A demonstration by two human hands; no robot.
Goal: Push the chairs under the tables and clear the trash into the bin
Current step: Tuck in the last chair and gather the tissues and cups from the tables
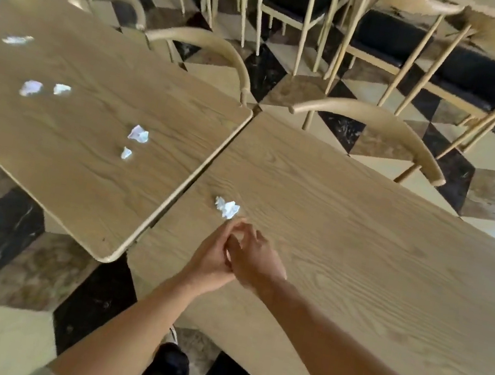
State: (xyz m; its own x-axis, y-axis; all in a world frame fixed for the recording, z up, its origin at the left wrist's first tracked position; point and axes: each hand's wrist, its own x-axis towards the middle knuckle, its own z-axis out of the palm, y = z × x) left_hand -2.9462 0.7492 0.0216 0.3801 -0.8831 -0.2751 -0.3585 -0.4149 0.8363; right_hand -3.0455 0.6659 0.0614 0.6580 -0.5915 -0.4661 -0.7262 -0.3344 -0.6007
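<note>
Here my left hand [211,258] and right hand [255,262] meet over the right desk [362,239], fingers loosely curled, gripping nothing I can see; a crumpled paper [227,207] lies just beyond their fingertips.

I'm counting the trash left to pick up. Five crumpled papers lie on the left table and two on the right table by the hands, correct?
Not quite: the head view shows only one crumpled paper on the right table, just beyond the hands. The five crumpled papers on the left table are as you say.
</note>
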